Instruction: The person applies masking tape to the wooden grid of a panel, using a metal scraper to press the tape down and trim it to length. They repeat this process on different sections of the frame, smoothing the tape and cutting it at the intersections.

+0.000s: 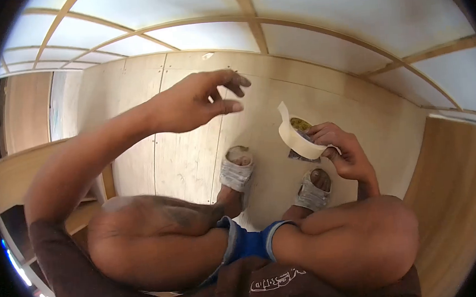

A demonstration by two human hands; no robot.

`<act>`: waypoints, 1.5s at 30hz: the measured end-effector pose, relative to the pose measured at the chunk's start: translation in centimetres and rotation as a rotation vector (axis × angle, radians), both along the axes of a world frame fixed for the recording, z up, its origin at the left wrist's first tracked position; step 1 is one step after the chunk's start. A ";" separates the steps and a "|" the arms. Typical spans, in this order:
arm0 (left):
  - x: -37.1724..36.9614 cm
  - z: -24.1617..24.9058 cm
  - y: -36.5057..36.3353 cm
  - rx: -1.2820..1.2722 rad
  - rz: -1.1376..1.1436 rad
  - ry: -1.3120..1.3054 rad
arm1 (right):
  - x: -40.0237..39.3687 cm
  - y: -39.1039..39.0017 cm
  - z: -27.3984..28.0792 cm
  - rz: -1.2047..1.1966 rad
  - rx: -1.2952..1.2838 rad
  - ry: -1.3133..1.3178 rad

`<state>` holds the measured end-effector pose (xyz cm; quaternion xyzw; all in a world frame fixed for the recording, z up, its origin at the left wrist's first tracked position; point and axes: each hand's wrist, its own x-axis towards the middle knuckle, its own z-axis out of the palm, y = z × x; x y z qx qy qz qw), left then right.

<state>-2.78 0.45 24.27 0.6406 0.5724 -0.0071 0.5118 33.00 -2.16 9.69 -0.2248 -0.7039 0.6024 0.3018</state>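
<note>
My right hand (340, 148) grips a wide roll of cream masking tape (297, 142) at its right side. A loose end of the tape (283, 112) sticks up from the roll's left side. Through the roll's opening, something yellow-green (301, 124) shows; I cannot make out what it is. A dark flat piece (295, 155) is partly hidden under the roll. My left hand (204, 100) is raised to the left of the tape, apart from it. Its thumb and fingers are curved and spread, with nothing visible between them.
I squat on a pale board floor (193, 146) with screw heads along its seams. A wooden lattice with white panels (319, 43) rises ahead. My sandalled feet (237, 173) are below my hands. A wooden panel (449, 172) stands at right, open wooden shelving (29, 168) at left.
</note>
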 end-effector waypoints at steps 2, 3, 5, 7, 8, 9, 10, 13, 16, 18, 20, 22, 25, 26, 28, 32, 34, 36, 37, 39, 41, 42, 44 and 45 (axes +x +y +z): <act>-1.0 -1.1 -0.3 0.008 0.113 -0.167 | -0.8 0.4 -0.1 0.030 -0.012 0.008; -1.2 -2.4 -0.7 0.025 0.152 -0.274 | -1.1 0.6 0.0 0.045 -0.031 0.014; -1.0 -5.2 -1.3 0.054 0.185 -0.437 | -1.7 0.8 0.6 0.046 -0.054 0.025; -0.2 -7.0 -1.7 0.019 0.240 -0.570 | -1.7 0.7 1.5 0.035 -0.086 0.004; 0.3 -8.2 -1.6 -0.001 0.256 -0.627 | -1.7 1.0 2.4 0.060 -0.069 -0.044; 1.0 -9.3 -1.6 -0.005 0.253 -0.672 | -1.5 1.3 3.2 0.088 -0.051 -0.095; 1.6 -10.1 -1.8 0.011 0.309 -0.723 | -1.1 1.2 3.5 0.089 -0.049 -0.135; 2.3 -11.2 -2.2 -0.003 0.352 -0.756 | -1.2 1.3 3.5 0.149 -0.041 -0.119; 2.6 -12.1 -2.9 -0.046 0.405 -0.734 | -1.6 0.5 3.4 0.129 -0.003 -0.210; 2.5 -13.0 -2.9 -0.047 0.479 -0.722 | -1.6 -0.1 3.3 0.042 -0.042 -0.278; 2.2 -14.2 -2.8 0.013 0.515 -0.687 | -1.3 -1.1 2.4 -0.051 -0.042 -0.319; 2.2 -15.4 -2.7 0.067 0.541 -0.659 | -1.2 -1.9 2.5 -0.156 -0.045 -0.366; 2.7 -16.9 -2.1 0.216 0.558 -0.581 | -1.9 -1.8 2.9 -0.265 0.152 -0.583; 2.9 -17.4 -2.0 0.242 0.567 -0.548 | -2.3 -2.0 2.8 -0.297 0.185 -0.626; 3.4 -18.1 -1.8 0.265 0.579 -0.517 | -2.6 -1.9 2.5 -0.325 0.218 -0.672; 3.9 -20.4 -0.2 0.382 0.600 -0.454 | -3.8 -0.2 0.9 -0.385 0.353 -0.732; 4.2 -21.1 0.6 0.469 0.616 -0.489 | -4.6 1.0 0.1 -0.406 0.402 -0.764; 4.5 -21.4 1.4 0.548 0.655 -0.439 | -5.4 2.1 -0.8 -0.433 0.360 -0.811; 4.8 -21.8 1.7 0.546 0.658 -0.438 | -5.8 2.6 -1.3 -0.430 0.358 -0.812; 5.1 -22.7 2.5 0.597 0.775 -0.427 | -6.5 3.6 -2.1 -0.444 0.414 -0.840; 4.8 -24.5 3.3 0.611 0.790 -0.419 | -7.3 4.3 -1.6 -0.393 0.414 -0.874; 4.8 -24.4 3.5 0.626 0.814 -0.411 | -7.6 4.8 -1.1 -0.332 0.418 -0.910; 5.0 -24.4 3.4 0.583 0.827 -0.399 | -7.6 5.6 -0.1 -0.220 0.511 -0.966; 5.3 -24.1 3.6 0.549 0.827 -0.387 | -7.4 5.9 0.7 -0.119 0.606 -1.015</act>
